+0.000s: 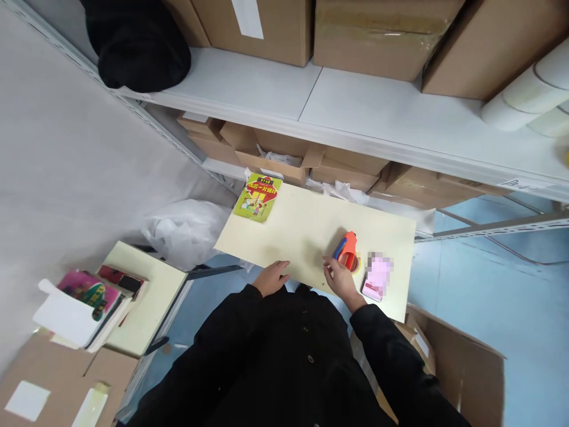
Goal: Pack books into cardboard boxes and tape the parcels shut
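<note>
My left hand (272, 279) is at the front edge of the small cream table (306, 219), its fingers stretched out and holding nothing. Over the table's front right part, my right hand (341, 280) has its fingers apart and slightly bent. They are close beside an orange and blue tape dispenser (349, 248); whether they touch it I cannot tell. A yellowish tape roll (358, 264) shows at the dispenser's side. Right of that lies a pink phone-like object (377, 279), partly blurred out. A green and red picture book (258, 198) lies at the table's far left corner.
Behind the table stands a grey shelf (347, 107) with cardboard boxes (386, 35) and a black bag-like item (142, 53). A white plastic bag (189, 231) and a side table with stacked books (95, 302) are at left. An open carton (471, 367) stands at lower right.
</note>
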The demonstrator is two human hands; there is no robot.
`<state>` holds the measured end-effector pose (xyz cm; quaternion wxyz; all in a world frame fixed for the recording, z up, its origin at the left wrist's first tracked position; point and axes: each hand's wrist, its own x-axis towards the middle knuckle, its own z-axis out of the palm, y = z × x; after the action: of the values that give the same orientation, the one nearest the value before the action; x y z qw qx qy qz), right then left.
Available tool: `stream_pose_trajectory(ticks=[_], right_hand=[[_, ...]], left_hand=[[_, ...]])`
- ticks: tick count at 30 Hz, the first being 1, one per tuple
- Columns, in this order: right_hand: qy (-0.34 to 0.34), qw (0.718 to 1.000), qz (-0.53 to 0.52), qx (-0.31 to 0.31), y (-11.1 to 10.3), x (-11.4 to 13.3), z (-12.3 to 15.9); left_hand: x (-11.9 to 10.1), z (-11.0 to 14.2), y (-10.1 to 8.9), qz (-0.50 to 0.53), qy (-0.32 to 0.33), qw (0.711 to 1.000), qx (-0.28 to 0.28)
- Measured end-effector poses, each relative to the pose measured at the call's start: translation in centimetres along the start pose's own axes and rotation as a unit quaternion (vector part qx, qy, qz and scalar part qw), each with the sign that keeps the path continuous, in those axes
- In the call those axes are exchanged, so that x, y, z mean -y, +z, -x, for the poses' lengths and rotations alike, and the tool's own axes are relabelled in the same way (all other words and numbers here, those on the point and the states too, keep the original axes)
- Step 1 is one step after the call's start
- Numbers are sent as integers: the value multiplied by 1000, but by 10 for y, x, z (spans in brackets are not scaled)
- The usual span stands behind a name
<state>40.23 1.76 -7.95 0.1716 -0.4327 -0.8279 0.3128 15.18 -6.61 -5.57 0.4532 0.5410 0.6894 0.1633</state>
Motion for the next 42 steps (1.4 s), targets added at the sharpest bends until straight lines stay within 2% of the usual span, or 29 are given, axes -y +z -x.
stream_pose_trajectory(ticks=[8,12,16,19,22,24,26,29,34,38,42], right_hand=[[-27,995,58,78,9,18,-7],[-39,990,83,103,21,30,-15],[-65,988,90,109,41,51,-29],[-104,989,69,74,61,73,-40],[-134,989,68,-16,87,99,-50],[-139,987,69,-41,107,119,-58],[-141,988,65,-9,128,141,-63],[-148,983,66,87,156,175,-69],[-200,955,103,192,191,230,-83],[-261,927,136,234,207,261,-100],[-274,897,172,300,215,279,-125]], left_hand=[[21,11,-14,-21,-9,999,-25],[35,30,-29,12,-16,998,-52],[59,59,-47,46,-39,995,-79],[81,85,-62,66,-46,989,-122],[106,114,-77,73,-36,983,-166],[124,132,-88,67,-34,979,-187],[143,151,-99,75,-37,973,-214],[172,182,-109,104,-51,961,-252],[209,226,-108,125,-99,942,-295],[221,242,-103,123,-139,935,-304],[219,241,-110,121,-163,932,-301]])
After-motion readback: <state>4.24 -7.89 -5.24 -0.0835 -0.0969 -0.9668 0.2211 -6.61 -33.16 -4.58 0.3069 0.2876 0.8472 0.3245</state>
